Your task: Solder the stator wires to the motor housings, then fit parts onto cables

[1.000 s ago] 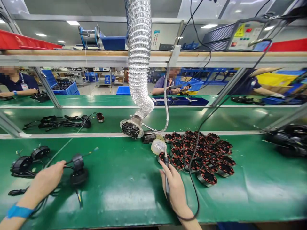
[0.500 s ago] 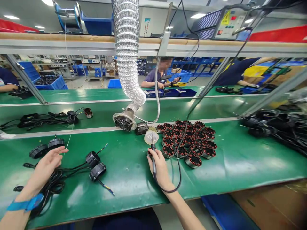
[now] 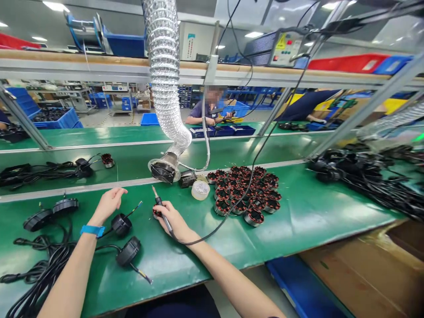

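My right hand (image 3: 174, 221) is wrapped round a soldering iron (image 3: 158, 199), its tip pointing up and away. Under those same fingers sits a copper-wound stator (image 3: 155, 213), mostly hidden. To the left, my left hand (image 3: 109, 204), with a blue band at the wrist, has its fingers pinched at a thin solder wire (image 3: 117, 173) that runs upward. Close below it are two black round caps, one upright (image 3: 121, 225) and one tilted (image 3: 128, 251), with stripped wire ends. A round tub (image 3: 200, 190) stands beyond my right hand.
Several stators (image 3: 245, 190) cluster to the right. A fume extraction hose (image 3: 164, 84) hangs down mid-bench. Black cables (image 3: 54, 265) pile at left, more (image 3: 357, 181) at far right. The iron's cord (image 3: 228, 216) crosses the bench. A co-worker (image 3: 207, 110) sits opposite.
My right hand has moved left with the soldering iron and stator, away from the tub. My left hand has moved right, closer to the iron. The view has shifted slightly right.
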Demonstrator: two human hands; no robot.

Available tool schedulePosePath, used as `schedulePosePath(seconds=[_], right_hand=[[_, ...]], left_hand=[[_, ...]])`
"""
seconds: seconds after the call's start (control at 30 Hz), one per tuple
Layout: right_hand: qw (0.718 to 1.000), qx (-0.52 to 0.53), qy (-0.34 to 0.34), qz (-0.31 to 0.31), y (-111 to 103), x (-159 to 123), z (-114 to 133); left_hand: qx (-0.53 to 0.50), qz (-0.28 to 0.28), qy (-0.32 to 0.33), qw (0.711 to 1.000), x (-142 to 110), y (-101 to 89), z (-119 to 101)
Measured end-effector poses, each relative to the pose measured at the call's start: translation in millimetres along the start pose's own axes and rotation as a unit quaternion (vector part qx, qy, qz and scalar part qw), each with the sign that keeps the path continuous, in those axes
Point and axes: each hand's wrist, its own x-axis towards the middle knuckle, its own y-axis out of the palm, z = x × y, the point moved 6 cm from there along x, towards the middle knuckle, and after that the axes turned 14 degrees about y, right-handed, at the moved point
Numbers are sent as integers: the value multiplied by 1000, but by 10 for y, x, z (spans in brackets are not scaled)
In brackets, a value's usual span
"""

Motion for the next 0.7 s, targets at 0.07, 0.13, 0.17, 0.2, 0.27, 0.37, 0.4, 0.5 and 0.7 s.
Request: schedulePosePath(seconds=[0.07, 0.13, 0.17, 0.2, 0.27, 0.37, 0.4, 0.5, 0.7], right_hand=[[1000, -7, -9, -23, -19, 12, 7], [999, 10, -9, -50, -71, 10, -8], [998, 28, -4, -57, -100, 15, -26], [997, 48, 0, -53, -121, 29, -46], [996, 83, 6, -21, -146, 83, -86], [992, 120, 19, 29, -188, 189, -150], [989, 138, 25, 44, -204, 221, -172], [973, 203, 34, 105, -213, 278, -214], [973, 191, 49, 118, -123, 327, -228]], left_hand=[[-58, 55, 4, 997, 18, 172, 4], [-110, 116, 4, 987, -24, 318, -21], [-136, 149, 0, 979, -56, 383, -43], [-160, 184, -8, 970, -90, 444, -67], [-192, 250, -26, 949, -144, 545, -118], [-199, 332, -33, 922, -156, 660, -194], [-195, 352, -28, 915, -145, 693, -216], [-180, 399, -17, 899, -120, 789, -270], [-193, 414, -13, 889, -156, 876, -356]])
